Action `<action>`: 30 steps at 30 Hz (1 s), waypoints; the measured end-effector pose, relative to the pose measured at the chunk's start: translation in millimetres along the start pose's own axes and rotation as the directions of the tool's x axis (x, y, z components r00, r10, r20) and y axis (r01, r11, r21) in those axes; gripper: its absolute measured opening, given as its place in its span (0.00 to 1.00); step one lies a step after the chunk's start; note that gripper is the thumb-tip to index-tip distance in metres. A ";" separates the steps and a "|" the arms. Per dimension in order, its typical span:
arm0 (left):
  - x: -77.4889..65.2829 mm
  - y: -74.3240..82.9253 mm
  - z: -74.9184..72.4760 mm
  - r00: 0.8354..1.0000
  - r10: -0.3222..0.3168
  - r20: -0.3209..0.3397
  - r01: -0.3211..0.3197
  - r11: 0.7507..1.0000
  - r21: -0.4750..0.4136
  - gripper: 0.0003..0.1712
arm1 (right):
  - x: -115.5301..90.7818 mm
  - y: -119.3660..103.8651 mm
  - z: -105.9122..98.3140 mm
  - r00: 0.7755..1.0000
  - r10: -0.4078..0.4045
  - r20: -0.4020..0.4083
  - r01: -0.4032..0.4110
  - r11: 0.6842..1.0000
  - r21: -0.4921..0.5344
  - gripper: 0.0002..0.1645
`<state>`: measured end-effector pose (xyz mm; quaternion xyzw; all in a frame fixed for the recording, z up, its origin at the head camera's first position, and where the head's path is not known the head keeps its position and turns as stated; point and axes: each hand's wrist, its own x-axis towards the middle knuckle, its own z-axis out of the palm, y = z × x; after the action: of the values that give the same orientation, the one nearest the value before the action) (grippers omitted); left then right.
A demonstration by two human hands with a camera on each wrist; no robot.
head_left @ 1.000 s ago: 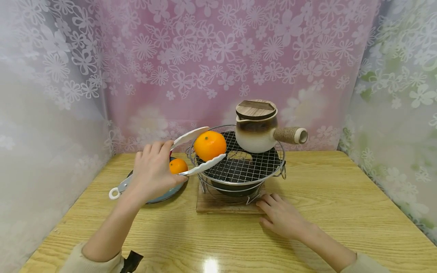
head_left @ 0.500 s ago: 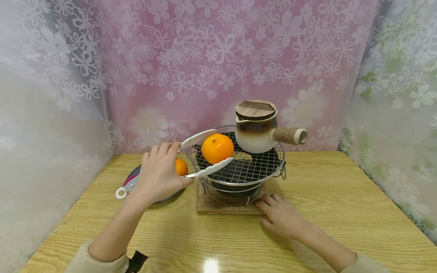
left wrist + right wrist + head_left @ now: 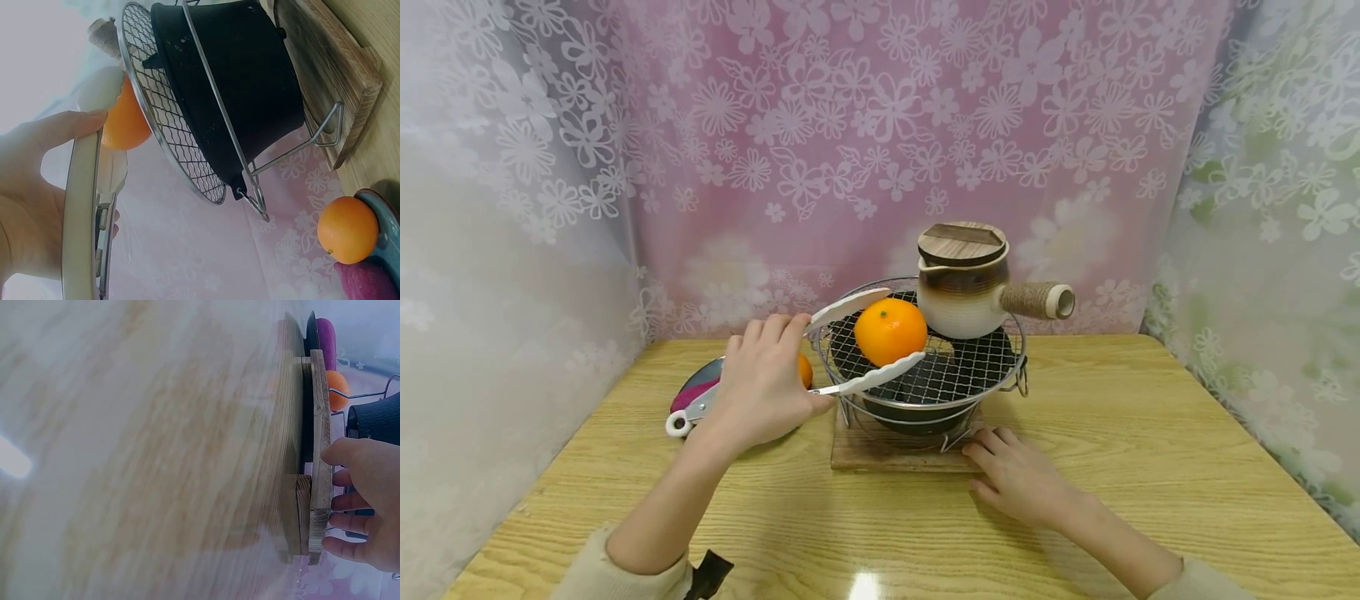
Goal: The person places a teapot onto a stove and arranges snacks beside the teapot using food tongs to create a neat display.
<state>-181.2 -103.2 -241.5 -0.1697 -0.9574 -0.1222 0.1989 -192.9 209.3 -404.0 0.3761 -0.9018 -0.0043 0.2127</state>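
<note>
My left hand [image 3: 763, 387] grips a pair of tongs [image 3: 880, 377] with white scalloped ends, thumb on one arm and fingers on the other. An orange [image 3: 891, 332] is between the tong ends, over the left part of the round wire grate [image 3: 981, 362]. In the left wrist view the orange [image 3: 127, 119] appears right at the mesh. Below the grate is a black stove bowl [image 3: 917, 422] in a wire stand on a wooden board [image 3: 880, 458]. My right hand [image 3: 1018, 475] rests its fingertips on the board's near right corner; in the right wrist view they lie along its edge.
A side-handled pot [image 3: 962, 300] with a wooden lid stands on the grate's back right. At the left, partly behind my left hand, is a blue plate [image 3: 702, 372] bearing a second orange [image 3: 348, 230] and a magenta sweet-potato-like piece [image 3: 367, 281]. Patterned curtains surround the table.
My left hand has moved right and slightly down with the tongs, carrying the orange further over the grate toward the pot. My right hand has stayed at the board's corner.
</note>
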 end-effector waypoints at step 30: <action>3.6 19.6 3.7 0.997 0.075 0.012 -0.075 0.997 0.005 0.53 | -0.8 6.4 -9.0 0.996 -0.023 0.089 0.015 0.996 0.088 0.21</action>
<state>-178.3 -83.2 -240.1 -0.2056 -0.9520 -0.1109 0.1980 -193.2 215.8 -395.0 0.3933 -0.9061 0.0162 0.1550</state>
